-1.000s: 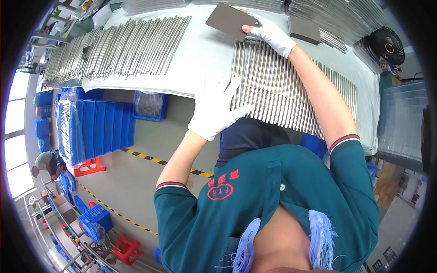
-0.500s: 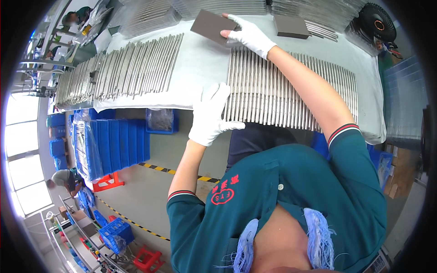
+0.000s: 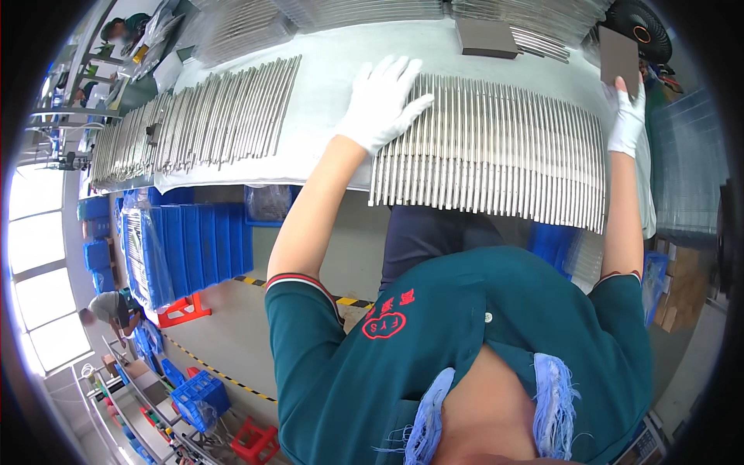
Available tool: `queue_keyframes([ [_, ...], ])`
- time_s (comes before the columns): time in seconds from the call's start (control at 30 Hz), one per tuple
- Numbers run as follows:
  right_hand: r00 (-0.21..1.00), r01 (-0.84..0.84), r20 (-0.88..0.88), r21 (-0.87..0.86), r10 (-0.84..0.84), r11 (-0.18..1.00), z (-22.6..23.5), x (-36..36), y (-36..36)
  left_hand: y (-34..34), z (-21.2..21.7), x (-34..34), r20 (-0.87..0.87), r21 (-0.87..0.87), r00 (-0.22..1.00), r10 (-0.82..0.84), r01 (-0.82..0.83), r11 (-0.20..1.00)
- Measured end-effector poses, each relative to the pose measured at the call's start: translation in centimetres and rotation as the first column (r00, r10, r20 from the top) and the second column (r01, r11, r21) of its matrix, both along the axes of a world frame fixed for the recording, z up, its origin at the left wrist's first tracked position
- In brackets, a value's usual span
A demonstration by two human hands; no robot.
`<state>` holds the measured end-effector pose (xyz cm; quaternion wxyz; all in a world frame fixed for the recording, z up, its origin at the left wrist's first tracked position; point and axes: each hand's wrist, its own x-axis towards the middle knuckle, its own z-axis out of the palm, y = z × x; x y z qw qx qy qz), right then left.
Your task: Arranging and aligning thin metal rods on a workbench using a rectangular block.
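Note:
A row of thin metal rods [image 3: 496,147] lies side by side on the white-covered table [image 3: 319,105] in front of me. My left hand [image 3: 385,105], in a white glove, rests with fingers spread at the left end of this row, its thumb over the first rods. Beyond the row's right end, my gloved right hand [image 3: 629,124] grips a dark brown rectangular block [image 3: 618,62] by its near end, holding it up near the fan. A similar brown block [image 3: 486,39] lies at the back of the table, beside a few loose rods [image 3: 540,44].
Another long row of rods [image 3: 232,116] covers the table's left part. Clear plastic trays [image 3: 356,11] are stacked along the back. A black fan [image 3: 647,35] stands at the far right. Blue crates [image 3: 198,244] sit on the floor, and a person [image 3: 116,310] bends at the left.
My right hand has carried the brown block from the row's far left corner to beyond its right end. My left hand has slid farther away along the row's left edge.

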<state>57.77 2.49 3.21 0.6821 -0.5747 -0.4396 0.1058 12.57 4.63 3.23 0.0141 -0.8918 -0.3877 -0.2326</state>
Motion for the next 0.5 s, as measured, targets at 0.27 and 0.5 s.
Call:
queue_keyframes([
  [0.27, 0.95, 0.031, -0.312, 0.037, -0.018, 0.999, -2.2, 0.9, -2.2, 1.7, -1.6, 1.4, -0.062, 0.083, 0.998, -0.02, 0.025, 0.996],
  [0.5, 0.981, 0.016, -0.194, -0.031, -0.022, 0.999, -2.4, 0.8, -2.2, 2.3, -1.6, -4.1, -0.15, 0.108, 0.984, 0.098, -0.083, 0.991],
])
